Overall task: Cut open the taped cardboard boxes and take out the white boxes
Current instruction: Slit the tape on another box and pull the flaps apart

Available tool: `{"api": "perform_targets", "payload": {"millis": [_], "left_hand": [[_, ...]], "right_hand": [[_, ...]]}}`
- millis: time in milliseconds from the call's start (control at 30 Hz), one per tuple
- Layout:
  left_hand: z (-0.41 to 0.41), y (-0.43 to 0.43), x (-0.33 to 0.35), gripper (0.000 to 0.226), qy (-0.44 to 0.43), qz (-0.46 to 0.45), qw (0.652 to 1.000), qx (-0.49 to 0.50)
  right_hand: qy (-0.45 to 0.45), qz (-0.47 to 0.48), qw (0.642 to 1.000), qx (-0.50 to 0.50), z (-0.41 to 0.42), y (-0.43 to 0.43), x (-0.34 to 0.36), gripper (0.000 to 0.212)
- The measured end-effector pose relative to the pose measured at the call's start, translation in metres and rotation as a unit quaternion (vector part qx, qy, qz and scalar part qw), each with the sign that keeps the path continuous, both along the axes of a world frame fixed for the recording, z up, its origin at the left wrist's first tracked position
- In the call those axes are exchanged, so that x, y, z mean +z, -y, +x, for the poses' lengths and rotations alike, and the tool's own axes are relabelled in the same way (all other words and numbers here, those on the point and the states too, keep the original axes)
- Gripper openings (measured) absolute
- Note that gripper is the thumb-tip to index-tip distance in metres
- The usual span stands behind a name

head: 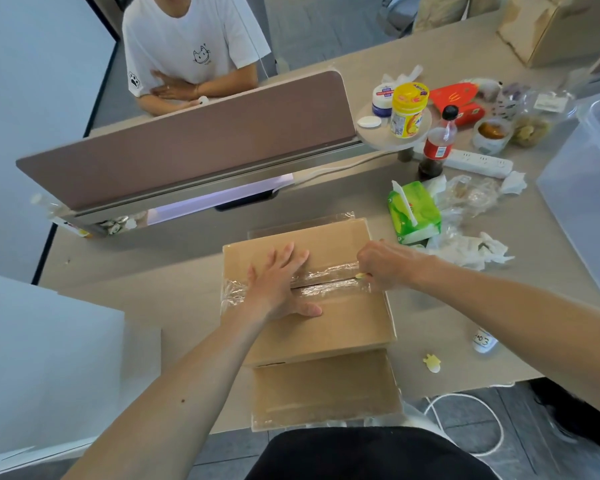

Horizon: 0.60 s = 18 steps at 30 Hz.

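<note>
A brown cardboard box [329,327] stands on the desk in front of me, its top seam sealed with clear tape [329,277]. My left hand [279,284] lies flat on the left part of the lid, fingers spread across the tape. My right hand [385,265] grips a small yellow cutter [361,276] at the right end of the seam, its tip on the tape. The tape along the seam looks crinkled and split. No white box is visible.
A green tissue pack [414,213] and crumpled wrappers lie right of the box. A cola bottle [437,143], jars, a power strip [478,162] and a clear plastic bin [589,188] stand beyond. A desk divider [194,140] rises behind; a person sits past it. A yellow cap [432,362] lies near the edge.
</note>
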<state>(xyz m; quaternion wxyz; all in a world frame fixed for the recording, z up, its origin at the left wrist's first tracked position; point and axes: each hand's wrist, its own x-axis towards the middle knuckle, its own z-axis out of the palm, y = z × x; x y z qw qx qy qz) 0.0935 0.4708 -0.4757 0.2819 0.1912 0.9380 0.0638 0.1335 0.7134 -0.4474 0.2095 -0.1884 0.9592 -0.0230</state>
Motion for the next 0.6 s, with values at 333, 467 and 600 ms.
{"api": "perform_targets", "payload": {"millis": [333,467,600], "left_hand": [[-0.001,-0.002,0.001,0.131,0.008,-0.01,1.0,0.011],[-0.001,-0.002,0.001,0.132,0.014,-0.015,1.0,0.016],[-0.001,-0.004,0.003,0.132,0.015,-0.018,1.0,0.017]], "right_hand": [[-0.029,0.038,0.998,0.034,0.004,-0.025,0.0,0.025],[-0.037,0.007,0.999,0.024,0.007,-0.037,-0.005,0.025],[-0.035,-0.01,0.999,0.01,0.012,-0.047,-0.009,0.025]]}}
